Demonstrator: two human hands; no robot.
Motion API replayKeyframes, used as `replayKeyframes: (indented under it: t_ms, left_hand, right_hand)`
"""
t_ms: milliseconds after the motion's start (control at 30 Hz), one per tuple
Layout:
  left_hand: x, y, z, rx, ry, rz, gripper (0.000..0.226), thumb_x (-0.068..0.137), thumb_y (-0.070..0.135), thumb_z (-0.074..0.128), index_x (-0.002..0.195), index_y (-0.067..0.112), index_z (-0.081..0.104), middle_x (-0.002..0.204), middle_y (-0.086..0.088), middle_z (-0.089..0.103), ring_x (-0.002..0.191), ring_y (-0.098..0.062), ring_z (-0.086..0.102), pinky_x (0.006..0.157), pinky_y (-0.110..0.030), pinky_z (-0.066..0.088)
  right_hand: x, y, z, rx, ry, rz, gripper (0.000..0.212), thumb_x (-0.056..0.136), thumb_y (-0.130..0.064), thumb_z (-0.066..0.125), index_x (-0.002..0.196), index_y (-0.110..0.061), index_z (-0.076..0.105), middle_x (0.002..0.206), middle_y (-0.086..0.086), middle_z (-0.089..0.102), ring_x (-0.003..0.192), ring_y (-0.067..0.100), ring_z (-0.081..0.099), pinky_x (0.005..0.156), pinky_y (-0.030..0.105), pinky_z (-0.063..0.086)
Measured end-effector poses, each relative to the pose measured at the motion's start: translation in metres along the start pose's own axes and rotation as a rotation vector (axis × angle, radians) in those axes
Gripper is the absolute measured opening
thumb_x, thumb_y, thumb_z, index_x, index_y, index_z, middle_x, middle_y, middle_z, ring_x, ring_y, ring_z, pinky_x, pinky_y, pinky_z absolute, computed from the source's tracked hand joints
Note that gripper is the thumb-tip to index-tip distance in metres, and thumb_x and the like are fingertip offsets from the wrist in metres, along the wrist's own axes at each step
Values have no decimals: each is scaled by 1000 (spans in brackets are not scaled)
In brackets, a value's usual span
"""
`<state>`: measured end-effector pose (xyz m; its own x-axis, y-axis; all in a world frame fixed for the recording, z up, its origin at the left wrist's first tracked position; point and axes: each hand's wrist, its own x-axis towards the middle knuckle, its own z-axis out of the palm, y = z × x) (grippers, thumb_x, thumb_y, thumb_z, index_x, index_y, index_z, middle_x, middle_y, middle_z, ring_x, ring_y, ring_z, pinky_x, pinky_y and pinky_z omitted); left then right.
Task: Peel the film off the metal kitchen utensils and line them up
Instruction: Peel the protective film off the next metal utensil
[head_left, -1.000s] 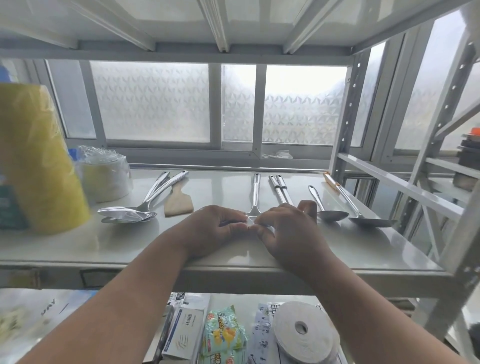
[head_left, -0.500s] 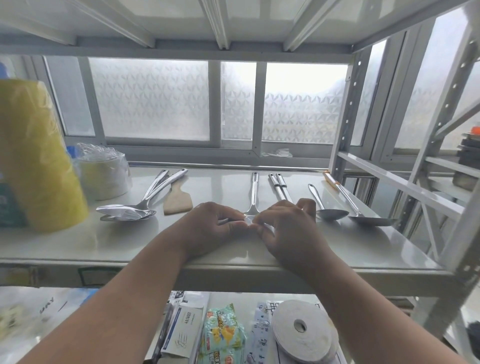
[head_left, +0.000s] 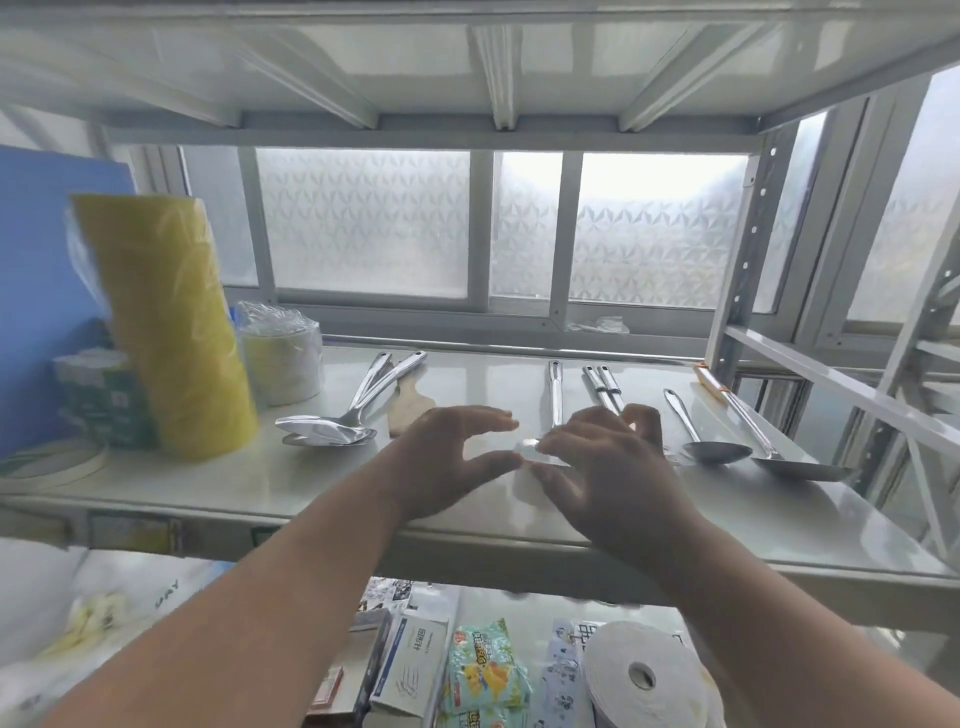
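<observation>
— Nearest? Left hand and right hand, fingers spread, gripping nothing; clear film between the fingertips.
— Beyond?
— Centre utensil flat on shelf. Could lose the film edge, being blurred and unpinched.

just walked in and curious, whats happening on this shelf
A person is working through metal kitchen utensils laid on a white metal shelf. Both hands, the left hand and right hand, hover with fingers spread over a long-handled utensil at mid-shelf; a bit of clear film seems to sit between them. Two ladles lie to the right, and spoons still in shiny wrap to the left.
</observation>
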<state>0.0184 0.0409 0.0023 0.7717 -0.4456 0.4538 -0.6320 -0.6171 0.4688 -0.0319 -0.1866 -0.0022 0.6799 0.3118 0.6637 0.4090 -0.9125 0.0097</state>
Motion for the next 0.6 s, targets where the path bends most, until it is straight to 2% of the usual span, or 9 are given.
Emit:
replayKeyframes:
  t_ms: [133, 200, 267, 333, 400, 500, 600]
  left_hand:
    - [-32, -25, -48, 59, 191, -70, 37, 92, 46, 81, 124, 28, 81, 131, 14, 75, 121, 0, 69, 111, -33, 53]
    - [-49, -39, -73, 151, 238, -155, 38, 89, 44, 84, 123, 28, 81, 129, 13, 76, 119, -4, 70, 109, -35, 53]
    - [-64, -51, -93, 221, 196, -258, 46, 88, 48, 83, 129, 29, 77, 134, 12, 74, 122, -9, 68, 110, -36, 52]
    - [-76, -59, -106, 291, 87, -374, 56, 88, 52, 79, 139, 30, 70, 140, 10, 70, 129, -14, 63, 111, -35, 49]
    - [-83, -66, -111, 365, -10, -447, 50, 91, 50, 72, 137, 30, 70, 138, 6, 70, 130, -20, 62, 108, -37, 50]
    - [-89, -77, -116, 413, 39, -421, 36, 88, 41, 60, 117, 31, 79, 123, 4, 77, 119, -25, 67, 103, -43, 54]
    - [-92, -84, -120, 404, 68, -334, 27, 90, 41, 68, 109, 30, 83, 111, 11, 79, 106, -19, 71, 97, -43, 56]
  right_hand:
    - [29, -51, 12, 125, 50, -55, 24, 89, -42, 63, 105, -30, 76, 104, -17, 75, 110, 12, 62, 99, 43, 33]
    - [48, -81, 24, 212, -4, -56, 28, 88, -38, 65, 112, -28, 74, 110, -13, 75, 111, 17, 62, 97, 42, 40]
    - [66, -109, 38, 291, -105, -28, 37, 89, -37, 65, 123, -25, 70, 120, -7, 73, 116, 22, 60, 99, 41, 44]
    - [81, -132, 53, 360, -200, -8, 42, 91, -36, 64, 131, -23, 65, 125, -1, 70, 119, 24, 58, 103, 41, 45]
    - [93, -148, 69, 380, -281, 1, 39, 92, -36, 59, 128, -22, 64, 125, 2, 69, 119, 26, 58, 101, 42, 47]
    - [102, -159, 85, 341, -367, 35, 32, 96, -38, 51, 122, -26, 66, 118, 5, 71, 113, 30, 62, 91, 41, 53]
    - [104, -159, 90, 289, -380, 24, 28, 97, -41, 49, 113, -31, 70, 110, 5, 71, 104, 31, 64, 85, 41, 55]
